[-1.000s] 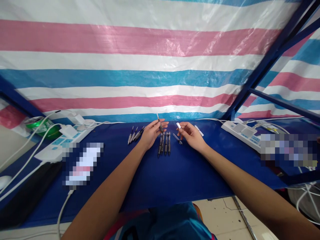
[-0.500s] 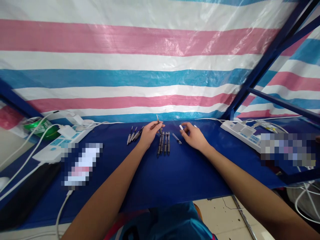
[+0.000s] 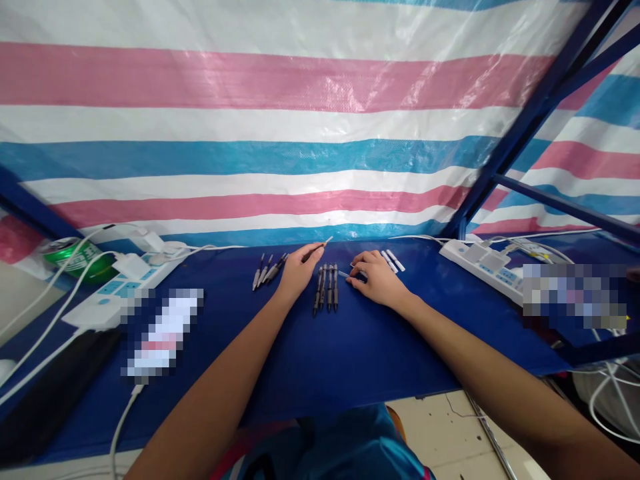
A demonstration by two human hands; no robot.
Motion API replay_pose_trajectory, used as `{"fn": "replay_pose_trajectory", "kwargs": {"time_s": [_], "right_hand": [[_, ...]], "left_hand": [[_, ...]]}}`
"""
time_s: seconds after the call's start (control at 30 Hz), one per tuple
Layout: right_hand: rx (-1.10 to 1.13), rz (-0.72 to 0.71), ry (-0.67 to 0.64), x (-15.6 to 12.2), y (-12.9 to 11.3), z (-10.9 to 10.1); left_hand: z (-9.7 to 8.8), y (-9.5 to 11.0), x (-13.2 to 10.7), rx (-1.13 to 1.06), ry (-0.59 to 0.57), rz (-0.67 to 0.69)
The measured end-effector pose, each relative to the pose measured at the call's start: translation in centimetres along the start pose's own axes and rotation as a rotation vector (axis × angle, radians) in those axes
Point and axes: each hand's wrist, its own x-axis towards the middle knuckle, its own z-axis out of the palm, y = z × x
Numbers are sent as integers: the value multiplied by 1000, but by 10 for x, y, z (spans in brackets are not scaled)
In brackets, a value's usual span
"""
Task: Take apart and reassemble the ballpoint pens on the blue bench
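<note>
My left hand (image 3: 299,268) is closed in a pinch on a slim pen piece (image 3: 328,241) with a white end and an orange band; its rest is hidden by the fingers. To the right, my right hand (image 3: 377,279) is curled low over the table, fingertips closed on a clear pen barrel (image 3: 344,274) mostly covered by them. Between the hands lies a row of several dark-gripped pens (image 3: 329,290), side by side with tips toward me. Left of my left hand are several more pen parts (image 3: 263,272), grey and black. White sticks (image 3: 393,261) lie just beyond my right hand.
On the left are a phone (image 3: 164,333) on a cable, a white power strip (image 3: 107,297), a green can (image 3: 80,260) and a black pouch (image 3: 60,393). Another power strip (image 3: 483,270) sits at right near a blue metal post (image 3: 463,223). Striped sheeting (image 3: 300,157) hangs behind the blue table (image 3: 350,360).
My right hand has moved left and down from holding a white stick to the clear barrel. White sticks now show beyond it. The piece in my left hand has tilted right.
</note>
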Motion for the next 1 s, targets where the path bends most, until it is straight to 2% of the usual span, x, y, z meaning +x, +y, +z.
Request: {"fn": "replay_pose_trajectory", "kwargs": {"time_s": [0.13, 0.27, 0.4, 0.7, 0.77, 1.0], "right_hand": [[88, 43, 29, 2, 3, 2], [287, 135, 144, 4, 3, -3], [473, 162, 248, 6, 3, -8], [489, 141, 210, 5, 5, -8], [478, 143, 209, 5, 5, -8], [504, 227, 288, 5, 11, -13]], "left_hand": [[-1, 1, -2, 86, -77, 67], [-2, 4, -4, 193, -135, 108], [-3, 6, -6, 228, -179, 124], [1, 9, -8, 346, -340, 179], [1, 9, -9, 347, -340, 183], [-3, 8, -7, 276, -234, 137]]}}
